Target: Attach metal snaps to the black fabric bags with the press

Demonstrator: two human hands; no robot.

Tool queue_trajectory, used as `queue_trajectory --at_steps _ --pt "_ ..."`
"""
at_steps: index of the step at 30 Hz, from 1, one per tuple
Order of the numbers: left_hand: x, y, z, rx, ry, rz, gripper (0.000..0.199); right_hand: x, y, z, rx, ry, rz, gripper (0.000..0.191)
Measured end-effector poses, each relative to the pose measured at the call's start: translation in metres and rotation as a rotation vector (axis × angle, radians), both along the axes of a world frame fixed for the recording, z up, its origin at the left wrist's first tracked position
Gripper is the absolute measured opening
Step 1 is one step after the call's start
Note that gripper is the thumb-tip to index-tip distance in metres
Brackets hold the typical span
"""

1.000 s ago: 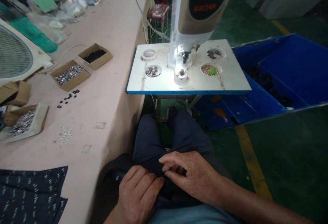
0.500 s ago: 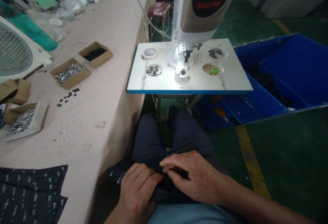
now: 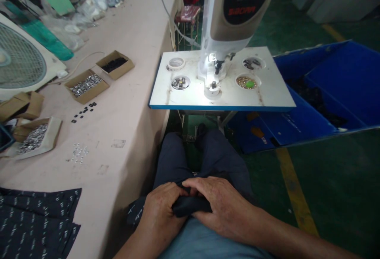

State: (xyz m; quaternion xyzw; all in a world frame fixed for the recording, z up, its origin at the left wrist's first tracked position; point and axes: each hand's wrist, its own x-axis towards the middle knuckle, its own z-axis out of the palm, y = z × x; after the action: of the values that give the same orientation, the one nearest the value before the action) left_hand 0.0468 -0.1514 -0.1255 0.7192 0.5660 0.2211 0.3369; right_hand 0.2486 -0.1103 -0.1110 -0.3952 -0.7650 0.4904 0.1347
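My left hand and my right hand are both closed on a piece of black fabric above my lap. The fabric is bunched into a fold between them, with thumbs and fingers pressed on it. A corner with white print hangs out beyond my left hand. My fingertips partly hide the rest of the cloth. Ahead of my knees stands a press machine, its lit die on a white tabletop. Nothing held touches the machine.
On the long table at left are boxes of metal fasteners, a box of black parts, loose black pieces, small rings, printed black fabric and a fan. A blue bin stands at right.
My hands have drawn closer to my body and turned the fabric up into a fold between them. The view has shifted slightly.
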Motion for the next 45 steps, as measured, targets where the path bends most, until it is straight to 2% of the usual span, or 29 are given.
queue_trajectory --at_steps 5,8,13,19,26,33,36,39,42,45 --pt "0.002 0.012 0.011 -0.375 0.052 0.031 0.007 0.000 0.002 -0.015 -0.017 0.018 -0.005 0.055" --pt "0.000 0.020 0.014 -0.519 0.017 0.021 0.017 0.000 0.007 -0.019 -0.113 0.100 -0.027 0.051" --pt "-0.007 0.028 0.012 -0.775 -0.178 0.017 0.023 -0.002 0.015 -0.021 -0.330 0.197 -0.064 0.042" --pt "-0.015 0.031 0.008 -0.940 -0.393 -0.054 0.027 -0.003 0.019 -0.029 -0.511 0.253 -0.051 0.047" --pt "-0.015 0.026 0.001 -1.028 -0.457 0.014 0.031 -0.003 0.020 -0.035 -0.647 0.267 -0.068 0.046" --pt "-0.012 0.021 -0.004 -1.063 -0.589 0.110 0.036 -0.001 0.026 -0.041 -0.690 0.332 -0.098 0.040" --pt "-0.007 0.020 -0.007 -1.065 -0.682 0.143 0.039 0.005 0.031 -0.044 -0.841 0.406 -0.101 0.037" --pt "0.002 0.021 -0.009 -1.017 -0.774 0.148 0.040 0.014 0.034 -0.053 -0.967 0.491 -0.088 0.048" --pt "0.010 0.027 -0.014 -0.949 -0.885 0.152 0.043 0.021 0.041 -0.065 -0.929 0.508 -0.085 0.055" --pt "0.012 0.033 -0.024 -0.910 -0.897 0.107 0.047 0.023 0.053 -0.067 -0.731 0.348 -0.080 0.054"
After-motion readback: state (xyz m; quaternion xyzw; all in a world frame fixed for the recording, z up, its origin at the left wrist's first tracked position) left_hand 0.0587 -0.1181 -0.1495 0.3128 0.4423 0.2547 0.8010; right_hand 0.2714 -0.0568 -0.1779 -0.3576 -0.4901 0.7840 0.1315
